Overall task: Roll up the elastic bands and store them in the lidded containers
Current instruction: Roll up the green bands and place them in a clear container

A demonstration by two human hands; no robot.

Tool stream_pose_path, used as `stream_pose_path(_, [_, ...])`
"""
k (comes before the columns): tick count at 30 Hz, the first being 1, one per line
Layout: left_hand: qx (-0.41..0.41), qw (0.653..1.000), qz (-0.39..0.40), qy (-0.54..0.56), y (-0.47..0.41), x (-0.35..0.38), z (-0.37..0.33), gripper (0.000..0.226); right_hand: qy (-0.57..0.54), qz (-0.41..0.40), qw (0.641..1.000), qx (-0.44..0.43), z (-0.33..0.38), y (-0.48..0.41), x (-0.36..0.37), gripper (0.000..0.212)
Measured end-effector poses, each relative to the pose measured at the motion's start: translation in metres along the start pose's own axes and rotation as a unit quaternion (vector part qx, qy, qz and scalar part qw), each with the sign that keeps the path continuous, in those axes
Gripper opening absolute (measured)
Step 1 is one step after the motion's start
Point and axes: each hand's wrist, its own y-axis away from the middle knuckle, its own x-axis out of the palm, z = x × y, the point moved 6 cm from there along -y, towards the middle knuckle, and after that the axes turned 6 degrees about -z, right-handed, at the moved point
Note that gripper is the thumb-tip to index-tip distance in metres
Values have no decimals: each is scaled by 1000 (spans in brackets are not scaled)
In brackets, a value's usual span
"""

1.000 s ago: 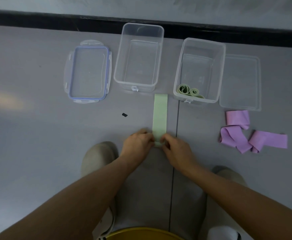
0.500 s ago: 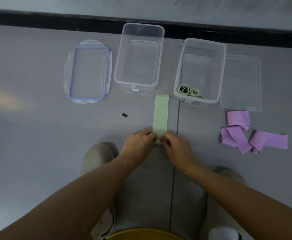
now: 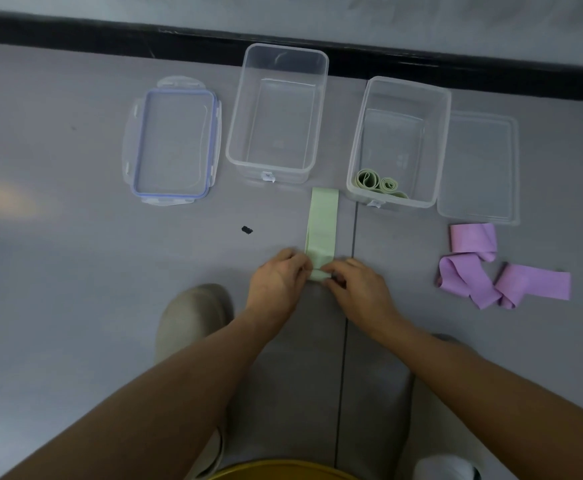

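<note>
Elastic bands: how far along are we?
Done: green rolls sit in the right container. In hand: left hand and right hand pinch the near end of a flat green band, roll barely started. Left: purple bands loose, left container empty, blue-rimmed lid and clear lid off.

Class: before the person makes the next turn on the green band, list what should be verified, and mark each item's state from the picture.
1. Left hand and right hand pinch the green band's near end: ok.
2. Rest of band lies flat and straight: ok.
3. Roll tight and even: cannot tell, fingers hide it.
4. Right container open, with room beside the rolled green bands: ok.
5. Purple bands rolled: not ok, lying loose.
</note>
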Motion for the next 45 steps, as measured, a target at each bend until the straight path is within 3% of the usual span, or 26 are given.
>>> stream_pose_path(6, [83,995,29,-51,3,5,4,23,-64,-18,998,21,1,3,1,20])
stream_pose_path(14, [64,997,28,-46,0,10,5,18,-8,1,1000,-2,-3,-7,-2,22])
stream_pose_path(19, [36,997,50,-54,-9,11,9,21,3,-13,999,-34,1,-15,-6,12])
stream_pose_path(25, [-7,999,21,-32,-11,5,7,16,55,14,996,-67,-1,-21,-9,24])
stream_pose_path(28, [2,999,-2,-42,-15,0,5,16,49,17,997,-52,-1,-26,-10,24])
stream_pose_path(32, [49,996,39,-70,-14,4,5,29,30,10,999,-23,-3,-31,-13,23])
stream_pose_path(39, [2,998,42,-54,-32,5,3,28,9,-19,999,-28,1,-38,-19,12])
stream_pose_path(45, [-18,999,21,-33,-28,9,6,26,54,26,996,-68,-2,-35,-12,28])
